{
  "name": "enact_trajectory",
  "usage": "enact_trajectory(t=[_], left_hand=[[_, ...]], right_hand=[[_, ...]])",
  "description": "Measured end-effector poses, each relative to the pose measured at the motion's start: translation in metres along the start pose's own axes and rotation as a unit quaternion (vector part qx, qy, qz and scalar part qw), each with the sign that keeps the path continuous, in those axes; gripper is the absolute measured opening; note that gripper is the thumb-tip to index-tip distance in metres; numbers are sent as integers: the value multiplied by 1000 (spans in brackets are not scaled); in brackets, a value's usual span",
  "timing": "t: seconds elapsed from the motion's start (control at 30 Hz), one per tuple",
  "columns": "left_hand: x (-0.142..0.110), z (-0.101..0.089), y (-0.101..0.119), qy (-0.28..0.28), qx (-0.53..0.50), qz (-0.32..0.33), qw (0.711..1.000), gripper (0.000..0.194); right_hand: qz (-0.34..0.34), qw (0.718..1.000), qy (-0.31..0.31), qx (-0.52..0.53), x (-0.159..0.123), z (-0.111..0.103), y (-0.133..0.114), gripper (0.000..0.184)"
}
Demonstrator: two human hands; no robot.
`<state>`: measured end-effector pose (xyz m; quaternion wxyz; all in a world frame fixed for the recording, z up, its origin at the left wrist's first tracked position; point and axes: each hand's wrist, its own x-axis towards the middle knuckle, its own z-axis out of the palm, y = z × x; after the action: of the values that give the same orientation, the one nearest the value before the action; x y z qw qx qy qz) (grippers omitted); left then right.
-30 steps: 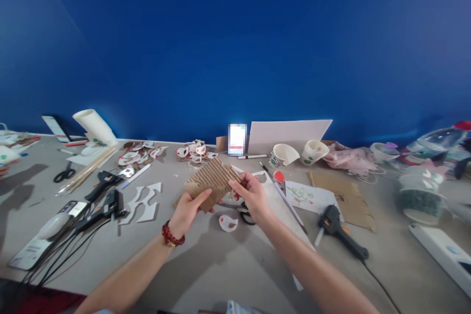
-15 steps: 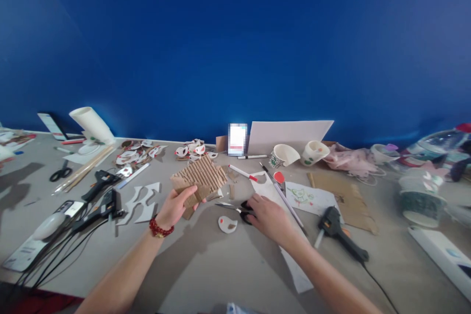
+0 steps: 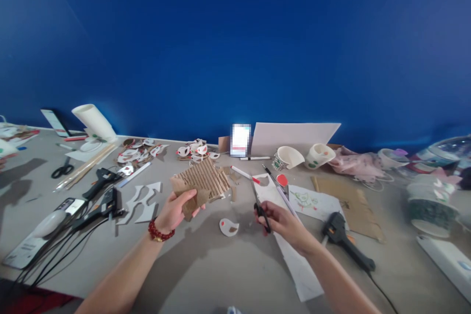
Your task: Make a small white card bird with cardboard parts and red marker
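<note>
The card (image 3: 240,140) propped at the wall is pixelated, unreadable. The right hand (image 3: 281,220) covers the scissors' (image 3: 259,203) handles. The white box (image 3: 447,262) gets cut off at the right edge, and the drawing (image 3: 305,200) is too small to tell.

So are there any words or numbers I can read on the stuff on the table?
None can be read.
Card standing at the back: blurred out.
Paper cup with a dark pattern: too small to read.
White sheet with a green drawing: a sketch, no clear words.
White cut-out beside the left hand: a shape, no sure letter.
</note>
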<state>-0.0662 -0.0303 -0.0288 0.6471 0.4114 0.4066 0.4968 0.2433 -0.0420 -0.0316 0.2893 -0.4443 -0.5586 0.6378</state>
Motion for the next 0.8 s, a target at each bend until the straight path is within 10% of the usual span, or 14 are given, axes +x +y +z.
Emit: enact_trajectory(t=[0.27,0.8], left_hand=[[-5,3,0,15,-9,-7,1000,24],[-7,9,-5,-6,-28,-14,999,21]], right_hand=[[-21,997,-72,27,-5,38,0,55],[-48,998,-47,4,6,45,-6,53]])
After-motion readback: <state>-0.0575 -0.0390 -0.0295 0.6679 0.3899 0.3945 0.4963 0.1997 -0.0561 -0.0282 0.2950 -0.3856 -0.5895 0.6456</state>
